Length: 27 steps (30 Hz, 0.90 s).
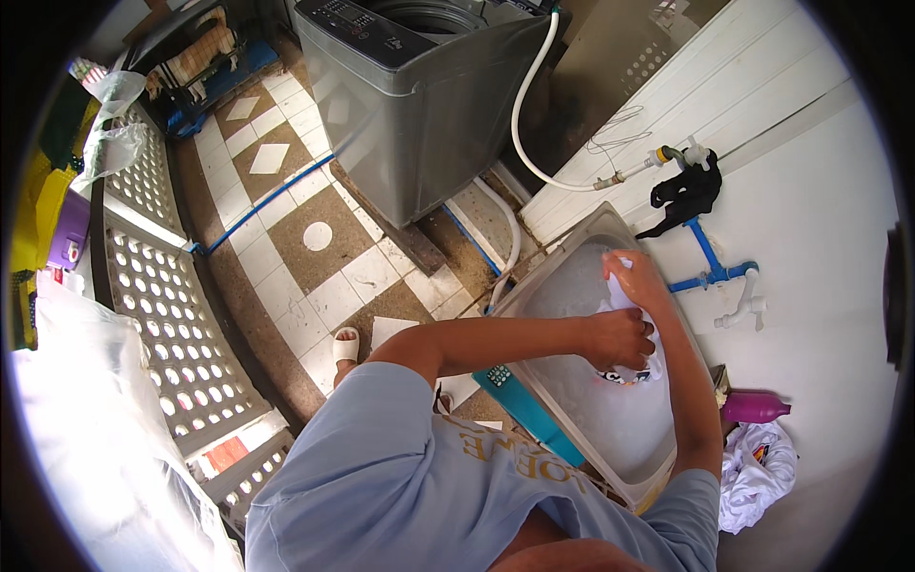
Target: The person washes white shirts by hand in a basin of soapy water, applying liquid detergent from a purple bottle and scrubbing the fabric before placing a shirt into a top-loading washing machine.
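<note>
Both hands are in over the plastic basin (602,225), working close together; the left hand (624,340) is bunched around a white printed garment (620,297), fingers curled in, while the right hand (639,284) grips its far end; the cloth sits over the basin's far half, its near folds down at the milky water (615,439); now the hazards: wet, soapy fabric could slide out of either grip, and a hard tug might send suds over the rim; that magenta bottle (753,408) stands just beside the right forearm, so a wide elbow could knock it; the black cloth (691,194) beside the basin's far corner might drop in if brushed; as for direction, the garment's long axis runs away from the wearer, roughly lengthwise with the basin; dark print faces up at the near end, plain white at the far end.
</note>
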Each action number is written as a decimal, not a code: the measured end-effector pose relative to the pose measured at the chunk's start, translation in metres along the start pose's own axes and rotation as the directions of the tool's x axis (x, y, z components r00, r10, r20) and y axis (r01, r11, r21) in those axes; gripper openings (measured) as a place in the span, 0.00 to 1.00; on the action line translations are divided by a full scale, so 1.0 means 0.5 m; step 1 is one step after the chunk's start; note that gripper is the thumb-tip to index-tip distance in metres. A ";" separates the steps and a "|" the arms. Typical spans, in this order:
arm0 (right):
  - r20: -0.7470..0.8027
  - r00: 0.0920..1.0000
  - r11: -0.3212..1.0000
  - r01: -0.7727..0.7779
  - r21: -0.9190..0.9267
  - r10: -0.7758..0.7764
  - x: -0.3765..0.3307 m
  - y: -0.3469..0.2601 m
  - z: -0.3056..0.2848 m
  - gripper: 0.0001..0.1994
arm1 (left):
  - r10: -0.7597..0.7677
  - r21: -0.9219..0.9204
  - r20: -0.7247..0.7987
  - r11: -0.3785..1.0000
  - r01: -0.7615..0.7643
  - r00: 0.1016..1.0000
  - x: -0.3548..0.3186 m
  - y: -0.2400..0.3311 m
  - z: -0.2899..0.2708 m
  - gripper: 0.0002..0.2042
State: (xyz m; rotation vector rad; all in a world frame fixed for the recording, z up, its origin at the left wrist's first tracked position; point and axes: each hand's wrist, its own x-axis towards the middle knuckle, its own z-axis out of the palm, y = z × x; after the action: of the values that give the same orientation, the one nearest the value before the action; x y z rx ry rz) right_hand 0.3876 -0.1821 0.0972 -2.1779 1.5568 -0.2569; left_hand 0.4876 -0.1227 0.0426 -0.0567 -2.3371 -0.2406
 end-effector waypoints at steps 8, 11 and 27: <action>-0.125 0.991 0.369 0.132 0.920 -0.041 0.132 -0.356 -0.011 0.21 | -0.956 -0.950 -0.252 0.274 0.152 0.148 -0.383 -0.014 -0.448 0.19; -0.125 0.992 0.145 0.129 0.981 -0.035 0.264 -0.538 0.136 0.23 | -0.930 -0.997 0.079 -0.067 -0.045 -0.359 -0.639 -0.042 -0.578 0.34; -0.044 0.844 0.485 0.349 0.802 -0.534 0.694 -0.965 0.408 0.32 | -0.772 -0.569 -0.635 0.482 0.666 0.017 -0.925 -0.049 -0.906 0.08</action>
State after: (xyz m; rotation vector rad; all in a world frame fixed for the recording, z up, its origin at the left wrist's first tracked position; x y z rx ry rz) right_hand 0.9991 -0.3281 0.1018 -1.7177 0.5024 -0.7035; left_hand 1.1279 -0.2184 0.0200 1.0663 -1.0623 -0.7281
